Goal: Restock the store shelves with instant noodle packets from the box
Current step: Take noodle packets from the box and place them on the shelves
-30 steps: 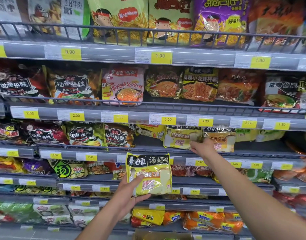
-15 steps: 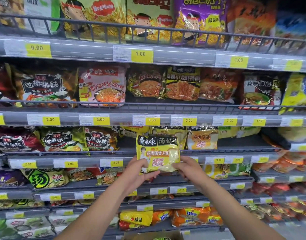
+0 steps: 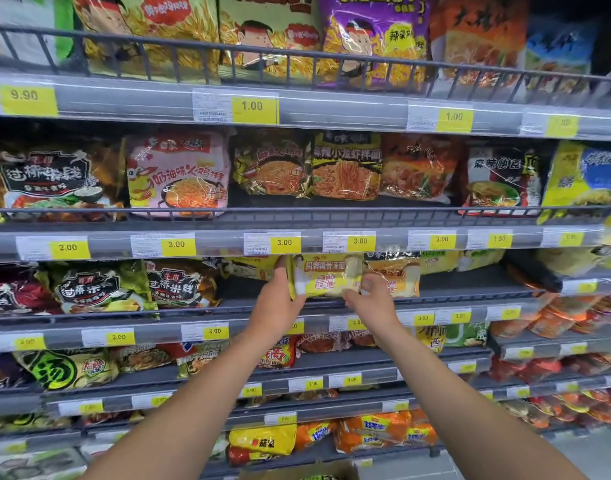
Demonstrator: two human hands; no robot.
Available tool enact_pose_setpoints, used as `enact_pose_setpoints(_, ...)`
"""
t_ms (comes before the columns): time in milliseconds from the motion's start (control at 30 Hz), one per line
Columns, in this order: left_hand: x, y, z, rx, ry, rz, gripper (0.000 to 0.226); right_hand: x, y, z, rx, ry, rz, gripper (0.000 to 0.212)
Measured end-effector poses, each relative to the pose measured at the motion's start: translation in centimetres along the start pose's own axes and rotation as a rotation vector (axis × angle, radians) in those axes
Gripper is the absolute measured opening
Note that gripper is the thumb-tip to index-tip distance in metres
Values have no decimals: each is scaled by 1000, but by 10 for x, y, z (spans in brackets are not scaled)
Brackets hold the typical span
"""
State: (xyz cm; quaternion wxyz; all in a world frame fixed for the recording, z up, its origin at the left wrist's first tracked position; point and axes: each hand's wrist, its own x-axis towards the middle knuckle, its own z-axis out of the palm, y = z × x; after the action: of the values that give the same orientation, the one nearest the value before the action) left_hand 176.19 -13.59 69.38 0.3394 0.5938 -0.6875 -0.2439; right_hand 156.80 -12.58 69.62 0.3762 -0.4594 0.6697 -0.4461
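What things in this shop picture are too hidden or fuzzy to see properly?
Head view:
- Yellow noodle packet: its top tucks under the shelf edge, and the left hand and right hand cover its bottom corners.
- Cardboard box: cut off by the bottom edge of the picture.
- Price tags at far right: too blurred to read.
- Small print on the labels: too small.
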Motion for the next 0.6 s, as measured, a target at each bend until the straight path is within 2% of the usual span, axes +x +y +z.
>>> enact_pose_setpoints(100, -2, -10, 5, 101, -45, 103, 51, 0, 6, 2, -128, -16, -68, 73)
enact_pose_setpoints(167, -3, -16, 8, 134, -79, 138, 46, -5, 16, 3, -266, -26, -179, 79)
enact_pose_setpoints(267, -5, -22, 11, 250, -117, 139, 47, -13, 31, 5, -578, 8, -503, 70)
enact_pose_setpoints(333, -7, -24, 11, 371, -111, 136, 53, -15, 36, 7, -825, 20, -653, 61)
enact_pose_setpoints(400, -12, -23, 10, 462, -60, 173, 59, -15, 37, 9, -967, 12, -680, 58)
enact_pose_setpoints(500, -18, -24, 11, 592, 10, 345, 61, -17, 35, 12, -1005, 2, -640, 58)
enact_pose_setpoints(600, -16, -31, 15, 625, -86, 431, 58, -17, 35, 13, -1024, -11, -623, 57)
